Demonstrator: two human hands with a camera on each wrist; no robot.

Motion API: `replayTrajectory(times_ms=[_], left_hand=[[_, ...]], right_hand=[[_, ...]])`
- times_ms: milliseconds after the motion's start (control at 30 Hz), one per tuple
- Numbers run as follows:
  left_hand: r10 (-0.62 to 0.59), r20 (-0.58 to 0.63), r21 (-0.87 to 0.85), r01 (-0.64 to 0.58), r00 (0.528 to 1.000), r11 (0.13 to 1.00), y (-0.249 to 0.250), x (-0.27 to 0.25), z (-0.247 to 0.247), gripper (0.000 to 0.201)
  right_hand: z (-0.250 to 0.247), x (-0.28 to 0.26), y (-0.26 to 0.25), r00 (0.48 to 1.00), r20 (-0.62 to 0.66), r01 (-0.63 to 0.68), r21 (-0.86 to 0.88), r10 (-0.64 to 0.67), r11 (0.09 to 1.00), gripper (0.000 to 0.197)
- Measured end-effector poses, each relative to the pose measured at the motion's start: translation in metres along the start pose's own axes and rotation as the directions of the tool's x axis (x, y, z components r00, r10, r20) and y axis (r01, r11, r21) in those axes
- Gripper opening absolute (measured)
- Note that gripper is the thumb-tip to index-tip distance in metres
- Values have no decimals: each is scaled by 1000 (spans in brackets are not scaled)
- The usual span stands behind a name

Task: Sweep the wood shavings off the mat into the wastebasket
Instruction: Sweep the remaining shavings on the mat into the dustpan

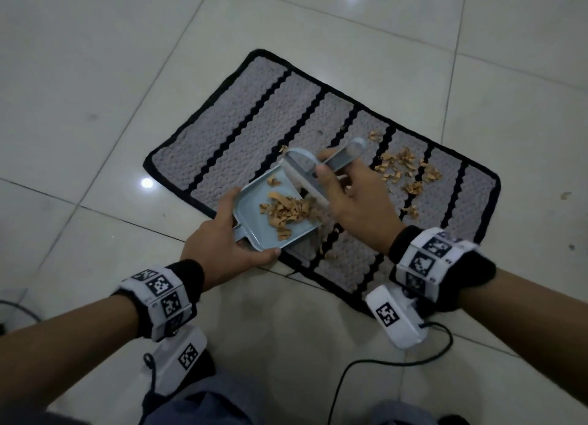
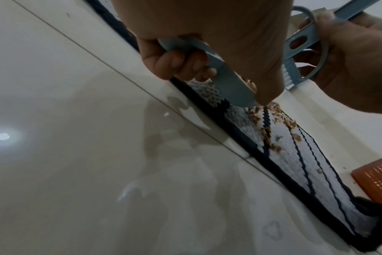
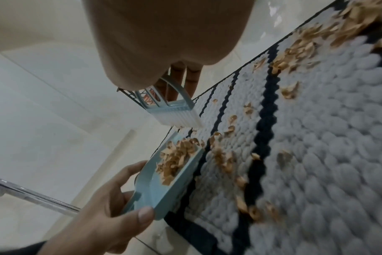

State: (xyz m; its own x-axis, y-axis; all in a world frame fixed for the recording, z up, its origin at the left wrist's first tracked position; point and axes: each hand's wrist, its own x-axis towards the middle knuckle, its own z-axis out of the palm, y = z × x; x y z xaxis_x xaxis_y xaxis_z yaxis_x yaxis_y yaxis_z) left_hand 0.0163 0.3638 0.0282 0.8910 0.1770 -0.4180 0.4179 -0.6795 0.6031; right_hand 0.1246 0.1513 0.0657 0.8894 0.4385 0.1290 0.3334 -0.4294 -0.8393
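Note:
A grey mat (image 1: 254, 122) with black stripes lies on the tiled floor. Tan wood shavings (image 1: 404, 170) are scattered over its right half. My left hand (image 1: 251, 224) grips a light blue dustpan (image 1: 254, 208) by its handle end, with the pan's lip resting on the mat's near edge. A heap of shavings (image 3: 177, 158) sits in the pan. My right hand (image 1: 334, 173) holds a small blue brush (image 1: 305, 176), whose white bristles (image 3: 179, 120) stand at the pan's mouth. An orange mesh wastebasket (image 2: 377, 179) stands past the mat's far end, seen only in the left wrist view.
Glossy white floor tiles (image 1: 95, 74) surround the mat. A black cable (image 1: 397, 364) runs over the floor near my right forearm. A loose shaving (image 1: 564, 195) lies on the tiles right of the mat. A metal bar (image 3: 33, 198) shows at the left of the right wrist view.

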Motion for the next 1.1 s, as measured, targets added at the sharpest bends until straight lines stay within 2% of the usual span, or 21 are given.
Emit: replayTrajectory(times_ms=[67, 200, 267, 367, 500, 600, 667, 700, 767, 833, 900, 1033, 1100], left_hand=[[-8, -5, -27, 8, 1000, 1000, -3, 4, -5, 119], [9, -27, -69, -11, 1000, 998, -13, 7, -18, 117], [12, -31, -79, -15, 999, 997, -18, 6, -23, 116], [-3, -28, -78, 1, 1000, 997, -28, 3, -29, 118], [-50, -46, -67, 47, 998, 997, -41, -4, -35, 122], [-75, -64, -87, 70, 995, 994, -50, -11, -40, 119], [-104, -61, -70, 100, 993, 992, -57, -16, -44, 118], [-122, -57, -60, 118, 991, 991, -60, -18, -45, 118], [-142, -45, -37, 141, 989, 989, -65, -20, -45, 116], [-145, -39, -14, 145, 989, 989, -68, -22, -45, 113], [-143, -37, -4, 143, 989, 990, -69, -26, -44, 111], [-142, -30, 23, 143, 989, 989, -64, -31, -41, 112], [-138, -23, 33, 139, 990, 990, -62, -32, -39, 112]], right_hand=[[-9, 23, -5, 990, 114, -86, 31, 82, 996, 18], [-20, 70, -16, 916, 369, -185, 30, 161, 982, 18], [-19, 89, -18, 899, 419, -134, -11, 126, 991, 16], [-7, 115, -7, 921, 387, 7, -146, 51, 989, 11], [14, 126, 22, 946, 315, 11, -257, 73, 966, 15], [23, 110, 31, 937, 346, 55, -294, 53, 954, 25], [25, 91, 27, 902, 427, 186, -250, -65, 950, 27], [24, 80, 27, 869, 481, 251, -227, -116, 941, 28], [17, 62, 26, 801, 583, 318, -218, -139, 923, 27], [9, 57, 26, 771, 626, 314, -215, -116, 925, 27], [5, 62, 22, 796, 596, 272, -196, -106, 942, 22], [19, 84, 17, 878, 468, 191, -149, -101, 970, 20], [28, 94, 15, 897, 425, 185, -117, -119, 976, 20]])
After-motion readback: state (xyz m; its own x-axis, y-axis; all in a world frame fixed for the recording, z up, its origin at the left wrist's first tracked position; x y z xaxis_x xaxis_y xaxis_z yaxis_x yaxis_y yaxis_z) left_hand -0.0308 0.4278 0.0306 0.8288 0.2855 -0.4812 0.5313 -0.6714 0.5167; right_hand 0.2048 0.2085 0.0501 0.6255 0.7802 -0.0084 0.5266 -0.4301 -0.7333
